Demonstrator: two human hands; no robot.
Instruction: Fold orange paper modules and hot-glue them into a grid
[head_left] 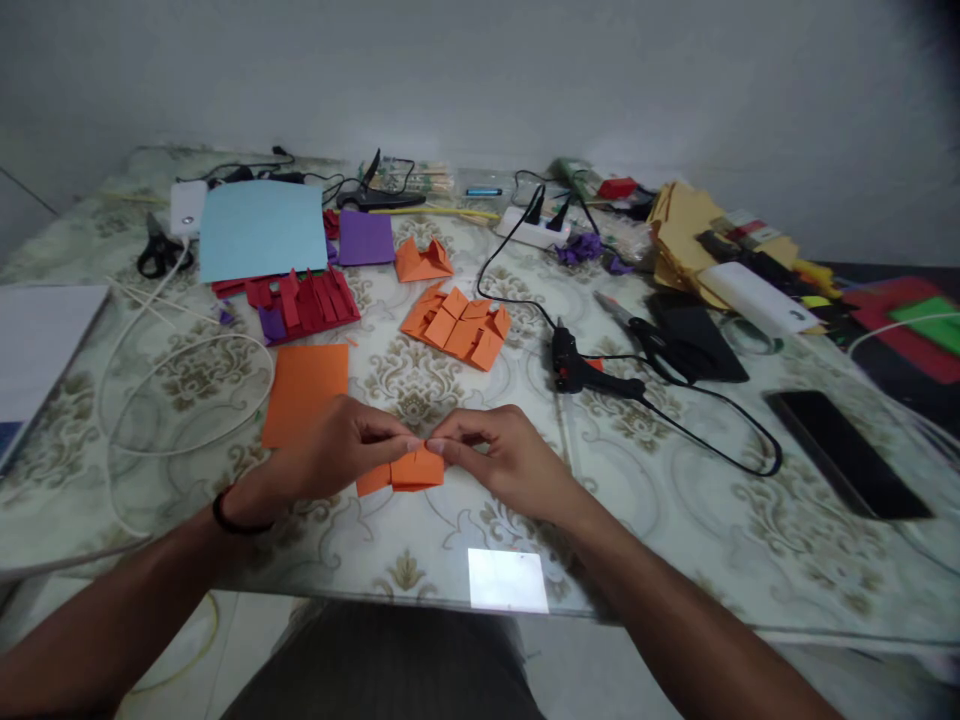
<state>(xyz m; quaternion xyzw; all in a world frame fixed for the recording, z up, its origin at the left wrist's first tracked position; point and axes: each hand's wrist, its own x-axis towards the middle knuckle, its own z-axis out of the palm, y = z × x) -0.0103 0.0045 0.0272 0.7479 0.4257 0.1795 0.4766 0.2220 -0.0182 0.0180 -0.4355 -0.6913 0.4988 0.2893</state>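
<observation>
Both of my hands meet at a small folded piece of orange paper (418, 472) near the table's front edge. My left hand (334, 450) pinches its upper edge between thumb and fingers. From the other side, my right hand (499, 455) pinches the same edge, its thumb almost touching the left one. A flat orange sheet (309, 385) lies partly behind my left hand. Beyond the hands rest a group of folded orange pieces (459, 328) and another folded orange piece (424, 260).
A black glue gun (592, 370) lies right of centre, its cable looping toward black-handled scissors (667, 345). A phone (844, 450) is at the right. Folded red paper (311, 303), a light blue sheet (262, 230) and a purple sheet (366, 238) sit back left. A white cable (112, 400) curls at left.
</observation>
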